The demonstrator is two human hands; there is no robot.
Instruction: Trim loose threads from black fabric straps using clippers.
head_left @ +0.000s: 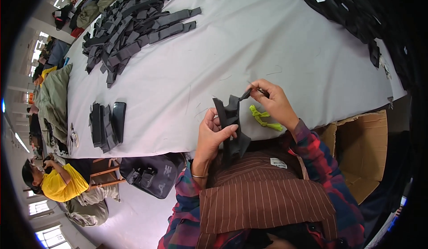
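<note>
Head view: the left hand (214,131) is closed around a small bundle of black fabric strips (232,124), thumb pressed across the front. The bundle stands roughly upright, its long axis running from the near edge of the white tabletop (249,39) down toward the brown striped apron (263,191). The right hand (274,100) sits just up and right of it, fingertips pinched narrow on the top end of one strip. Both hands touch the bundle; the left carries its weight. How many strips it holds I cannot tell. One yellow-green tie (264,118) lies at the near edge, just below the right hand. One short stack of black pieces (107,125) sits near the near left corner, one large heap of black strips (133,22) toward the far left, one cardboard box (361,151) off the right edge
</note>
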